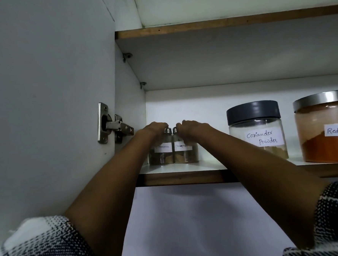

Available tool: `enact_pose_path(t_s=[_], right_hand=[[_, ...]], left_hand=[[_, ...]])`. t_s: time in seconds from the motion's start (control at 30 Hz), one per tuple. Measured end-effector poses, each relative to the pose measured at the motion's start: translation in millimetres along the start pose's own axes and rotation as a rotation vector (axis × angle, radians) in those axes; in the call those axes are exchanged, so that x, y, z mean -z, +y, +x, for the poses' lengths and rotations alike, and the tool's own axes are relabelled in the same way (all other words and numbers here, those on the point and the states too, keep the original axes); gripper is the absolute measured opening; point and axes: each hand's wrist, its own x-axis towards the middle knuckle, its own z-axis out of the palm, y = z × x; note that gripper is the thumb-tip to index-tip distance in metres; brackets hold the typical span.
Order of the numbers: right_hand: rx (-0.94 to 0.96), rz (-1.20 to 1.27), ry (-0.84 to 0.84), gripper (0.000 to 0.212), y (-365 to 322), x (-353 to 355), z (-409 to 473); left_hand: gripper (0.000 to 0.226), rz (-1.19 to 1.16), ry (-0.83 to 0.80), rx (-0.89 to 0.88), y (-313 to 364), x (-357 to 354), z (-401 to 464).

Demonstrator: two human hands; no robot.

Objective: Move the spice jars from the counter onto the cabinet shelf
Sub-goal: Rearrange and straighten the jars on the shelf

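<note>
Two small glass spice jars with silver caps and white cinnamon labels stand side by side, touching, at the left end of the cabinet shelf (186, 169). My left hand (154, 129) is wrapped over the top of the left cinnamon jar (162, 155). Over the top of the right cinnamon jar (185, 153) my right hand (192, 129) is closed, its thumb down the front. Both jars rest upright on the shelf board. The counter is out of view.
A coriander powder jar (257, 130) with a dark lid and a red chilli jar (326, 130) with a metal lid stand further right on the same shelf. The open cabinet door (43, 96) with its hinge (112, 125) is at the left. Another shelf (217, 25) lies above.
</note>
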Motion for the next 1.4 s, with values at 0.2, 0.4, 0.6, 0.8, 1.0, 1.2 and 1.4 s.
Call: enact_pose_path(t_s=[0.2, 0.4, 0.6, 0.8, 1.0, 1.2, 1.4], right_hand=[[0.012, -0.011, 0.01, 0.051, 0, -2, 1], [-0.014, -0.069, 0.014, 0.056, -1, -4, -2], [-0.02, -0.126, -0.036, 0.075, -4, 6, -9], [0.16, -0.118, 0.192, 0.039, -1, 50, -30], [0.257, -0.18, 0.428, 0.029, 31, 94, -72], [0.258, -0.272, 0.499, 0.023, 75, 134, -125], [0.012, -0.152, 0.317, 0.024, 123, 162, -175]], left_hand=[[0.048, 0.065, -0.009, -0.009, -1, 2, 5], [0.077, 0.126, -0.09, 0.007, -3, -3, 1], [0.067, -0.011, -0.008, 0.003, 7, 4, -17], [0.037, -0.187, 0.272, -0.06, 27, 37, -42], [0.022, -0.266, 0.461, -0.18, 61, 75, -74], [0.026, -0.357, 0.467, -0.337, 111, 111, -98], [0.038, -0.356, 0.266, -0.407, 157, 126, -121]])
